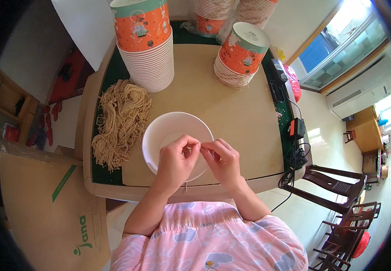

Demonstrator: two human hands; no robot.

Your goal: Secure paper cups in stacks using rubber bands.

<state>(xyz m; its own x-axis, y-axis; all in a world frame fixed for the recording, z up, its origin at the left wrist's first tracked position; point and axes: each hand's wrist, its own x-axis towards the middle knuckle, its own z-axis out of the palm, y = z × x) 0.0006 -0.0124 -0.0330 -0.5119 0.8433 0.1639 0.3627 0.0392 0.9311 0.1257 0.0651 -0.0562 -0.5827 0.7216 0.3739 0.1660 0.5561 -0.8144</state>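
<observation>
Close pinch over a white paper tub [172, 128]

Left hand [177, 157] and right hand [223, 159] pinch narrowly, side by side above the tub; whether they grip a strand I cannot tell. A beige yarn hank [121, 122] lies just left of the tub, probably for easy reach

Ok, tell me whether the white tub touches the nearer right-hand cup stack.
Apart: the head view shows a stretch of bare brown cardboard between the white tub and the nearer right-hand cup stack.
</observation>
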